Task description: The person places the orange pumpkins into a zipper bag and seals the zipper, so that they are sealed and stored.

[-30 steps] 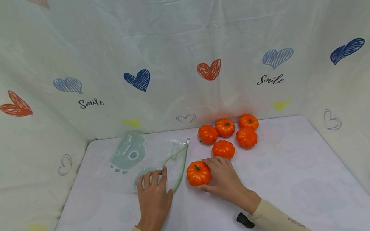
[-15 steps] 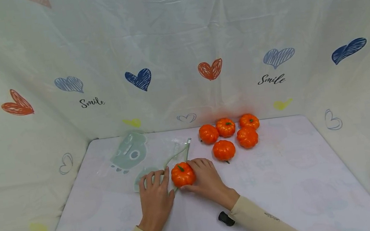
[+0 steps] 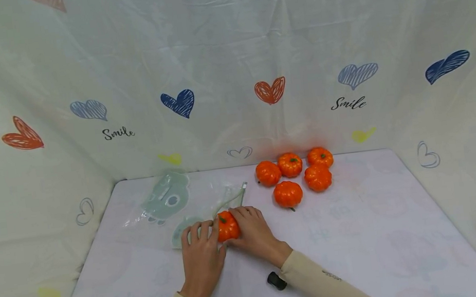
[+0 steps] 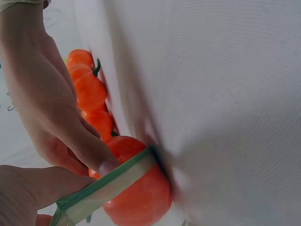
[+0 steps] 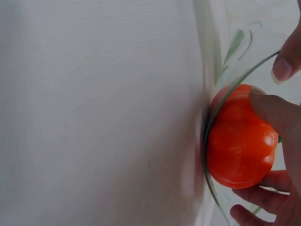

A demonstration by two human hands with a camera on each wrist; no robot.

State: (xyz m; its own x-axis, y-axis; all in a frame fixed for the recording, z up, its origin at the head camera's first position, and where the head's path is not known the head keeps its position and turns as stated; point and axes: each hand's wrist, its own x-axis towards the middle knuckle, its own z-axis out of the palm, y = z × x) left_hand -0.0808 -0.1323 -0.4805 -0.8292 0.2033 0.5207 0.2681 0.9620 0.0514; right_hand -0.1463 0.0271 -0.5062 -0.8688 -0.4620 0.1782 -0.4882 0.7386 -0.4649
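A clear plastic zip bag (image 3: 166, 196) with pale green animal prints lies flat on the left half of the table. My left hand (image 3: 203, 258) pinches its green-edged mouth, holding it up; the rim (image 4: 110, 183) spans the left wrist view. My right hand (image 3: 254, 235) grips a small orange toy pumpkin (image 3: 228, 226) with a green stem, thumb on one side and fingers on the other. In the right wrist view the pumpkin (image 5: 242, 141) is at the bag's mouth, partly past the rim. The left fingers hide some of it in the head view.
Several more orange pumpkins (image 3: 288, 194) stand in a loose group right of the bag, toward the back edge of the white table (image 3: 363, 242). A pale curtain (image 3: 231, 129) with printed hearts hangs behind and along both sides.
My right hand has carried the pumpkin leftward from beside the bag to its mouth, close against the left fingers. The left hand stays nearly still on the bag.
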